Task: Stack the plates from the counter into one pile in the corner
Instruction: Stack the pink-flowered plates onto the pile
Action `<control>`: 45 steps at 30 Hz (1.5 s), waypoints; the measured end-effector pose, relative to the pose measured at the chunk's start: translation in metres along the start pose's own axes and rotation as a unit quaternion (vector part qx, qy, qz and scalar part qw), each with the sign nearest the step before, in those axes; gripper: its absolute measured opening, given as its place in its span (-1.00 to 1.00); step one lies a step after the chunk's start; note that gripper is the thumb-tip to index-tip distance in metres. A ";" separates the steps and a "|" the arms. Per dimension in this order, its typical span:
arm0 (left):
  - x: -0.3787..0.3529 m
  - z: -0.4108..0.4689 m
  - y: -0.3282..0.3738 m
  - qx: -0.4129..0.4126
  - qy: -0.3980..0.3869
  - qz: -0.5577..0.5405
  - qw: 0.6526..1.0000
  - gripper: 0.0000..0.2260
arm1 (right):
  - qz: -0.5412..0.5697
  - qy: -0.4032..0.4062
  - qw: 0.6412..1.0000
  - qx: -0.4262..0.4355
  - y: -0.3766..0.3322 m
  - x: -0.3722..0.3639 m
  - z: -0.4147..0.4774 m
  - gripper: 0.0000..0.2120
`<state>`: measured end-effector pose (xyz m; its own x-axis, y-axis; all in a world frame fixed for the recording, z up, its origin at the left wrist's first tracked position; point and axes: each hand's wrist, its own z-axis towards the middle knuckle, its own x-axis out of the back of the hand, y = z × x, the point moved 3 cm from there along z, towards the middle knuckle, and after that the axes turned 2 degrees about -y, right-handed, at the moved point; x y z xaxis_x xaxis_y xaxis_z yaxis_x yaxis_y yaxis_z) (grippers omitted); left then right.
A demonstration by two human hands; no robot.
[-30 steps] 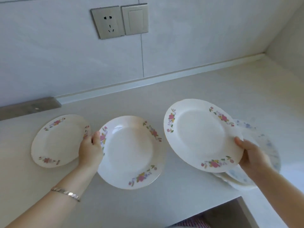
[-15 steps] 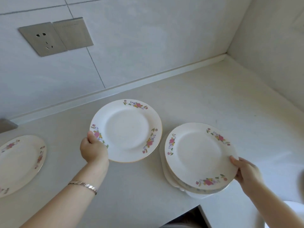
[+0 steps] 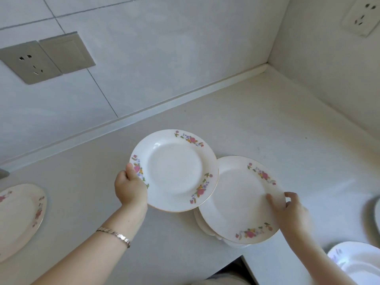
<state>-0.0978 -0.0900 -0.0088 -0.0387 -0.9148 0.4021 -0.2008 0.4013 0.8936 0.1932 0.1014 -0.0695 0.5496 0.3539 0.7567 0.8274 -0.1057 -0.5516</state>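
Note:
My left hand (image 3: 130,189) grips the left rim of a white plate with pink flowers (image 3: 174,170), held above the counter; its right edge overlaps the pile. The pile of plates (image 3: 240,200) lies near the counter's inner front corner, its top plate flowered too. My right hand (image 3: 287,210) pinches the right rim of that top plate, thumb on its face. Another flowered plate (image 3: 18,219) lies flat at the far left. A white plate with blue marks (image 3: 357,262) sits at the bottom right.
The pale counter (image 3: 257,124) runs into a wall corner at the upper right. A grey socket and switch (image 3: 45,58) are on the back wall, a white socket (image 3: 362,15) on the side wall. A grey-rimmed object (image 3: 375,214) shows at the right edge.
My left hand has carried its plate to the right until it overlaps the pile. The right hand stays on the top plate's rim, thumb now further onto it. The view has swung right.

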 end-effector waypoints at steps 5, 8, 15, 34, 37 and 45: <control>0.000 -0.004 0.002 -0.009 -0.024 0.002 1.000 -0.60 | -0.167 -0.009 0.986 0.017 0.001 -0.003 0.003 -0.47; 0.000 -0.008 -0.003 -0.012 -0.025 0.000 1.000 -0.61 | -0.217 -0.017 0.976 0.021 -0.004 -0.005 0.006 -0.45; -0.020 -0.030 -0.026 -0.010 -0.080 0.012 0.997 -0.63 | -0.067 -0.038 0.988 0.136 -0.043 -0.003 0.000 -0.49; -0.091 -0.059 -0.039 -0.238 -0.383 0.514 0.730 -0.57 | -0.115 -0.010 0.992 0.060 -0.007 0.003 0.012 -0.62; -0.093 -0.058 -0.034 -0.279 -0.362 0.547 0.701 -0.58 | -0.146 -0.004 0.987 0.070 -0.009 0.001 0.015 -0.58; -0.098 -0.064 -0.045 -0.042 -0.394 0.162 0.904 -0.85 | 0.136 -0.056 0.988 0.052 -0.002 -0.023 0.016 -0.46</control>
<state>-0.0222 -0.0155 -0.0759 -0.7734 -0.4845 0.4088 0.0197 0.6263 0.7794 0.1770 0.1080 -0.0911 0.7292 0.4261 0.5355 0.6311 -0.1162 -0.7669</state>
